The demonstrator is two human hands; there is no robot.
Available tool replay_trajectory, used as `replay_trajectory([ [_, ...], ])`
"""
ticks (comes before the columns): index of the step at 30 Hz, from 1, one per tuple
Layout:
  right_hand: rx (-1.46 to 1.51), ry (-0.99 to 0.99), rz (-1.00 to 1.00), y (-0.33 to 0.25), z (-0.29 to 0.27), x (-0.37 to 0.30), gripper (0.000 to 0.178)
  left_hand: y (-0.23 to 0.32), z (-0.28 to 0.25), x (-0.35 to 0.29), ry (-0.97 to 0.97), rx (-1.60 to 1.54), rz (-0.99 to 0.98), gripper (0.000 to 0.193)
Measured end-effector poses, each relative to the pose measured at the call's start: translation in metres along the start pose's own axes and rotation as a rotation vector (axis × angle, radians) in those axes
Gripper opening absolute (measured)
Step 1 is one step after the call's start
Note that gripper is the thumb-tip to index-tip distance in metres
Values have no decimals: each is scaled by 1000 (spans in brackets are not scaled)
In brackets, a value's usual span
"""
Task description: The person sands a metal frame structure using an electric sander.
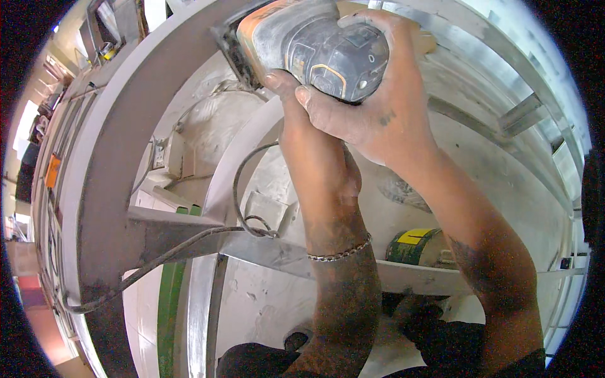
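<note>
Near the top of the head view is a dusty black and orange power sander (pixel 337 57), its rounded dark end toward me. My right hand (pixel 384 107) wraps round its near end, fingers over the top and thumb along the near side. Below and to the left, my left hand (pixel 290 94) is closed on the sander's lower side; most of its fingers are hidden behind the tool. Grey-white dust coats both hands. The sander's far left side is against or very close to a grey metal frame (pixel 142 88); the contact itself is hidden.
A dark power cable (pixel 189 238) loops over the frame's crossbar (pixel 167 230) at lower left. Beyond the bars lies a dusty pale floor (pixel 252 309). A green cylinder with a yellow label (pixel 413 246) lies behind my right forearm. More metal bars (pixel 523 113) run along the right.
</note>
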State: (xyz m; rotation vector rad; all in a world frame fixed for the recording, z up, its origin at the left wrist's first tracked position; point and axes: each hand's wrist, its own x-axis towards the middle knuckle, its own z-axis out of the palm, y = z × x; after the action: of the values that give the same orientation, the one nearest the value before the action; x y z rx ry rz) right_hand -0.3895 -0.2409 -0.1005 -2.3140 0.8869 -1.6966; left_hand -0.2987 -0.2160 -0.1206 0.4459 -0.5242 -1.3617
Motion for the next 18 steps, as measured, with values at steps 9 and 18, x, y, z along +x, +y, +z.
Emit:
replay_trajectory([
  [9, 66, -61, 55, -14, 0, 0, 75, 5, -4, -13, -11, -21, 65, 68],
  [18, -216, -55, 84, -26, 1, 0, 80, 4, -6, -23, 51, -109, 48, 69],
])
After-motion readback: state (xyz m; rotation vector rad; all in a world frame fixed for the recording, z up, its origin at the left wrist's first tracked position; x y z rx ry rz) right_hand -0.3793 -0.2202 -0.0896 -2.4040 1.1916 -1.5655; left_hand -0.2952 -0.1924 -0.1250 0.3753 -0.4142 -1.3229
